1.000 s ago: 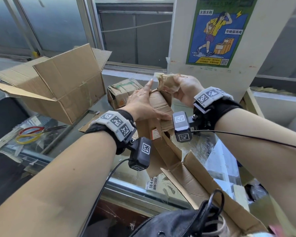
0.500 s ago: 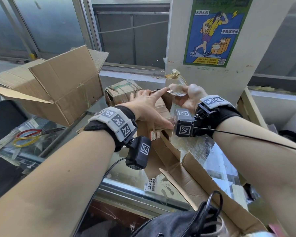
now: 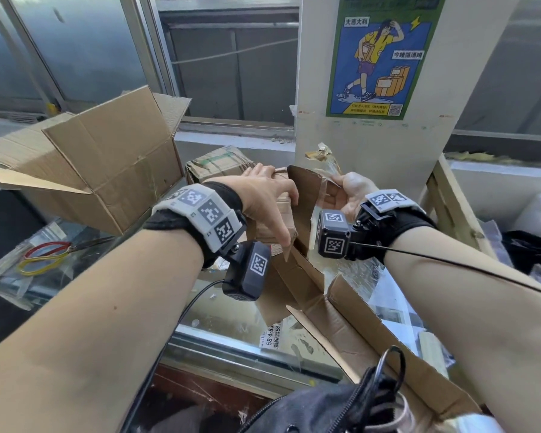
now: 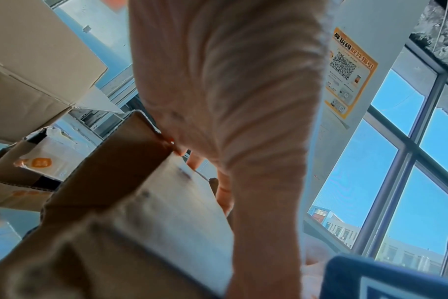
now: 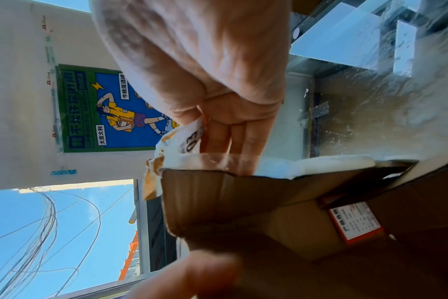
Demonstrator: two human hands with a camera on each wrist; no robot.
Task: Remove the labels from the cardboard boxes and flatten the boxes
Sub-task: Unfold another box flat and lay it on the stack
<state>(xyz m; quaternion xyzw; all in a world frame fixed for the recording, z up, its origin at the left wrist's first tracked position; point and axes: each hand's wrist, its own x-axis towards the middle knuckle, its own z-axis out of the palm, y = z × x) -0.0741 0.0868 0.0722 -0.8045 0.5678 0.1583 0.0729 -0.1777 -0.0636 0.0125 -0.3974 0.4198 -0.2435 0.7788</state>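
Observation:
A small brown cardboard box (image 3: 277,221) is held up over the glass counter. My left hand (image 3: 274,206) grips it from above, fingers curled over the top edge and thumb down the near side; the left wrist view shows the box (image 4: 141,192) under the palm. My right hand (image 3: 345,193) pinches the raised box flap (image 3: 305,195), fingers behind the flap (image 5: 230,198) and thumb in front. A torn label scrap (image 5: 192,137) with clear tape sticks up beside those fingers (image 5: 233,133). An orange-bordered sticker (image 5: 353,222) remains on the box.
A large open box (image 3: 107,170) stands at the left, and a taped small box (image 3: 219,164) behind my hands. Flattened cardboard (image 3: 356,323) lies at the front right. Scissors (image 3: 44,254) lie at the left, under the glass counter top. A postered pillar (image 3: 381,135) and wooden crate (image 3: 444,195) stand at the right.
My right hand, which was pulling the label scrap upward, has come down and taken the flap, now swung open. My left hand shifted from lying flat to gripping over the box top.

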